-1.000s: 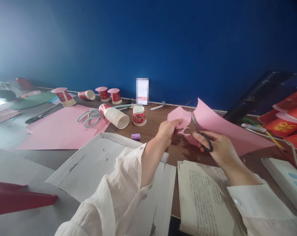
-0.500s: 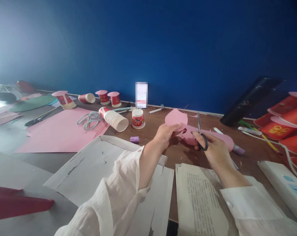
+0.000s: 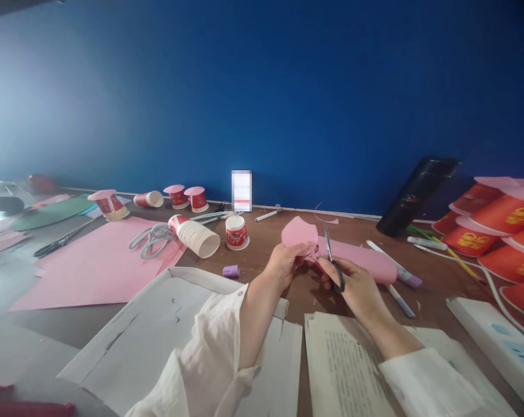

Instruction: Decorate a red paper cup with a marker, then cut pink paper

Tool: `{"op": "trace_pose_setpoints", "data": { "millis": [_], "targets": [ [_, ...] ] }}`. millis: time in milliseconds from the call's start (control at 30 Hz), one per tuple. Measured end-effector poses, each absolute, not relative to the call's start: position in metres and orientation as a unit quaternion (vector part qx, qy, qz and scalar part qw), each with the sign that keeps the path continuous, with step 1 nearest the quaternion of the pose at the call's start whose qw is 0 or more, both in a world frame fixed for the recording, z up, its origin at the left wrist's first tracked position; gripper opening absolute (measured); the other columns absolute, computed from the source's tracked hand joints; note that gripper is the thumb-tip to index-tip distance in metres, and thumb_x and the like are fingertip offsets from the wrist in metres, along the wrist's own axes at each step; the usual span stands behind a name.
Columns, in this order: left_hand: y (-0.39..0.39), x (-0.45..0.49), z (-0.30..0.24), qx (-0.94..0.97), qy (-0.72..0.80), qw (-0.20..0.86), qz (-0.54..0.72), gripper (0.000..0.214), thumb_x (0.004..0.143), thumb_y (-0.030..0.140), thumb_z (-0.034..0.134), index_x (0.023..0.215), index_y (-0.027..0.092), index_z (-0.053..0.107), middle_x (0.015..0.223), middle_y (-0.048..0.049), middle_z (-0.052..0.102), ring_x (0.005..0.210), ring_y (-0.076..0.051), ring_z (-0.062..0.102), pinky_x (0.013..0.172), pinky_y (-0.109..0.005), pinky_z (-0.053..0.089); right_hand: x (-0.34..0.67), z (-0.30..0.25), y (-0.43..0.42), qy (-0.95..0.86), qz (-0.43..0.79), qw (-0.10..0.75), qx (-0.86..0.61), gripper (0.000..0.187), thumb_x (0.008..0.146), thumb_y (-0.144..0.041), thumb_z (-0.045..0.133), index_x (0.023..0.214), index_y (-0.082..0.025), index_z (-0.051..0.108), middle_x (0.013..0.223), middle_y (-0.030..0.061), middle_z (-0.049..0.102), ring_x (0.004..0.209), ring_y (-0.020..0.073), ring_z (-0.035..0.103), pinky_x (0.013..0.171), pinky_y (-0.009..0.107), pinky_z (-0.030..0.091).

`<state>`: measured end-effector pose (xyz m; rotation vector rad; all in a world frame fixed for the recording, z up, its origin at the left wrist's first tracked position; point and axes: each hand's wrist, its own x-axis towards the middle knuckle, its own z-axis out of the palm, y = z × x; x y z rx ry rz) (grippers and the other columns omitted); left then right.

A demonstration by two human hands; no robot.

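Note:
My left hand [image 3: 284, 263] pinches a piece of pink paper [image 3: 300, 233] with a rounded, curved edge, held just above the brown table. In my right hand [image 3: 359, 285] is a pair of scissors [image 3: 336, 272] with dark handles, blades pointing up and away. The right fingertips are close beside the paper, near its lower edge. Behind my right hand lies a longer curled pink sheet [image 3: 372, 263]. Whether the blades touch the paper I cannot tell. A thin pink scrap [image 3: 326, 220] lies beyond the scissors' tips.
A red paper cup [image 3: 236, 233] stands left of my hands, by a stack of cups [image 3: 196, 237] on its side. Stacked red cups [image 3: 500, 223] rise at right, near a black cylinder [image 3: 416, 197]. A power strip [image 3: 498, 336], book [image 3: 348, 365] and white box lid [image 3: 157, 330] lie in front.
The view has shifted, so the table sits lower in it. The pink piece has turned in my left hand, and the scissors have drawn closer to that hand.

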<state>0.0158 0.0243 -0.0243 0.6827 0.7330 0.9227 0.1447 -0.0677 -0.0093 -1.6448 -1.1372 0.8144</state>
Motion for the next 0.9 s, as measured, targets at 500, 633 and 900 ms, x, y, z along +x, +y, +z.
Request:
{"op": "trace_pose_setpoints", "data": {
  "millis": [500,633,900],
  "targets": [
    [0.019,0.017,-0.022,0.311,0.312,0.771,0.459,0.041,0.059,0.036,0.089,0.085,0.009,0.072,0.074,-0.0071,0.071,0.056,-0.010,0.058,0.051,-0.022,0.044,0.140,-0.008,-0.070,-0.449,0.421,0.517,-0.595,0.057,0.074,-0.064,0.069,0.106,-0.017,0.072,0.067,-0.0001,0.061,0.065,0.0163,0.054,0.059,0.028,0.040],
    [0.017,0.016,-0.017,0.298,0.292,0.768,0.486,0.040,0.055,0.032,0.091,0.081,0.010,0.071,0.071,-0.0054,0.069,0.061,-0.011,0.061,0.057,-0.021,0.047,0.141,-0.008,-0.071,-0.443,0.419,0.525,-0.594,0.058,0.075,-0.063,0.069,0.111,-0.018,0.072,0.070,0.0004,0.063,0.068,0.0172,0.055,0.062,0.028,0.042],
    [0.016,0.016,-0.013,0.294,0.287,0.764,0.497,0.034,0.053,0.026,0.091,0.073,0.011,0.067,0.063,-0.0001,0.062,0.057,-0.007,0.055,0.057,-0.019,0.044,0.141,-0.013,-0.069,-0.432,0.446,0.521,-0.586,0.066,0.070,-0.064,0.073,0.117,-0.018,0.070,0.076,0.0014,0.065,0.067,0.0165,0.056,0.059,0.028,0.041]
  ]
}}
